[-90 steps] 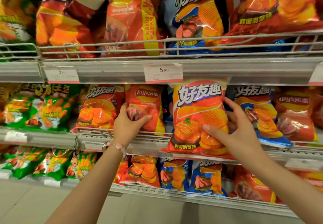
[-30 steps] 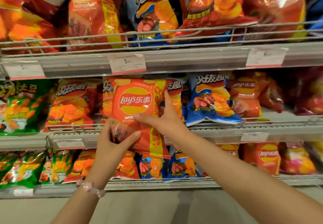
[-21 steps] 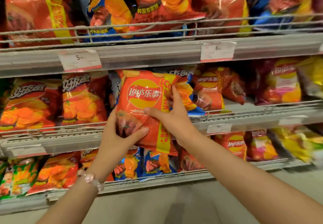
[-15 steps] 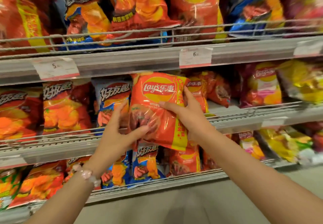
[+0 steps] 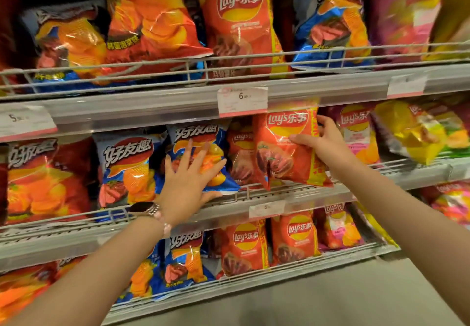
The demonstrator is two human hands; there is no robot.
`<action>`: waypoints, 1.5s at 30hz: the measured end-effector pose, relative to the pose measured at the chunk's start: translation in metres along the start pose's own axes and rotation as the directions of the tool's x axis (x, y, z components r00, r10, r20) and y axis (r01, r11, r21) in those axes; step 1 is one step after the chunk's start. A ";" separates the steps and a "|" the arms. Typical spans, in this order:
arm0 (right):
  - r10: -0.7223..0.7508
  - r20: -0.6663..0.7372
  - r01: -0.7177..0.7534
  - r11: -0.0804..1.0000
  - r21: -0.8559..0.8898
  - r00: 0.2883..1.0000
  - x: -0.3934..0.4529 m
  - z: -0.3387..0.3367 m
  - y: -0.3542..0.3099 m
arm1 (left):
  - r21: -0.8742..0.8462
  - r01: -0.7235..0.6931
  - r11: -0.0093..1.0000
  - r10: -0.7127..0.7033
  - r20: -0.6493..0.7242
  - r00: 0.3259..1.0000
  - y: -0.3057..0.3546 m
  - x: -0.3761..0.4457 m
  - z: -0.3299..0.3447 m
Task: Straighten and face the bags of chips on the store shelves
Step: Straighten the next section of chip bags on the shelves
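Your left hand point(image 5: 189, 183) is spreading its fingers wide, pressing flat on the blue chip bag point(image 5: 201, 158) just left of the red Lay's bag point(image 5: 287, 147), which your right hand point(image 5: 324, 145) is pinching by its right edge on the middle shelf point(image 5: 254, 198)

We counted three shelves point(image 5: 152, 112), three legible price tags point(image 5: 243, 101), two hands point(image 5: 187, 186), one bracelet point(image 5: 162, 221).
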State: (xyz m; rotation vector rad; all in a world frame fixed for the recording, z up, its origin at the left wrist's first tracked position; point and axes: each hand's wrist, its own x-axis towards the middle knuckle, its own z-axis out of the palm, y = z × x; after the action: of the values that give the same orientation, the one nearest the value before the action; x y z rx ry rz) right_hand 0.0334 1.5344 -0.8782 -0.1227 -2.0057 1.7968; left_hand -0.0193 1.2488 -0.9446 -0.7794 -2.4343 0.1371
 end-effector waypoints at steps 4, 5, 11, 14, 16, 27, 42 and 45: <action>-0.077 -0.022 0.075 0.994 -0.085 0.997 0.028 -0.019 0.010 | 0.032 0.046 0.998 -0.045 -0.038 0.998 -0.003 0.012 0.009; -0.086 -0.024 0.083 0.992 -0.093 0.996 0.034 -0.022 0.013 | 0.039 0.050 0.998 -0.048 -0.048 0.998 -0.003 0.015 0.012; 0.067 0.054 -0.068 0.998 0.001 0.996 0.052 -0.024 0.037 | 0.014 0.056 0.998 -0.055 -0.045 0.997 -0.004 0.020 0.015; 0.171 0.099 -0.171 0.985 -0.016 0.980 0.061 -0.025 0.045 | -0.025 0.016 1.000 -0.017 -0.049 0.999 -0.003 0.015 0.014; 0.217 0.138 -0.214 0.976 -0.031 0.966 0.066 -0.029 0.049 | -0.007 -0.018 1.000 0.018 0.011 1.000 -0.001 0.012 0.012; 0.191 0.159 -0.063 0.806 -0.588 0.969 0.073 -0.039 0.041 | 0.116 0.003 0.993 -0.028 0.216 0.976 0.034 0.024 -0.034; -0.249 0.517 0.570 0.448 -0.689 0.819 0.013 -0.071 -0.091 | 0.167 0.196 0.966 -0.152 -0.243 0.958 0.083 0.136 -0.163; -0.571 0.414 0.704 0.544 -0.456 0.709 0.029 -0.076 -0.114 | 0.116 0.264 0.958 -0.253 -0.098 0.962 0.080 0.145 -0.169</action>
State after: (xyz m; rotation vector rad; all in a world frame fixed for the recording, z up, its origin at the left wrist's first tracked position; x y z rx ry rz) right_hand 0.0620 1.5976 -0.7561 0.5979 -2.2737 0.6979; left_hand 0.0175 1.3836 -0.7530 -0.3969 -2.3963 0.1549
